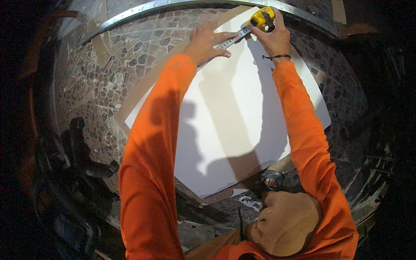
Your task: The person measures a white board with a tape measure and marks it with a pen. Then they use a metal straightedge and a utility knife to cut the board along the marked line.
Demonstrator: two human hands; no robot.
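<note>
A large white sheet [229, 104] lies on brown board, whose edge shows along the left side. At the far end, my right hand [276, 40] grips the yellow tape measure [261, 17] by its case, with the thumb close to where the blade comes out. The metal tape blade [234, 40] runs from the case down to the left across the sheet's far edge. My left hand [203, 43] lies flat over that edge, fingers spread, with thumb and forefinger on either side of the blade. Whether its palm presses on the blade is hidden.
A long silver metal bar [173, 7] crosses the far side, bent by the lens. Stone-patterned floor [130, 56] surrounds the sheet, with a brown cardboard strip [101, 47] at left. Near the sheet's close edge are a sandalled foot [271, 180] and torn white scraps [250, 203].
</note>
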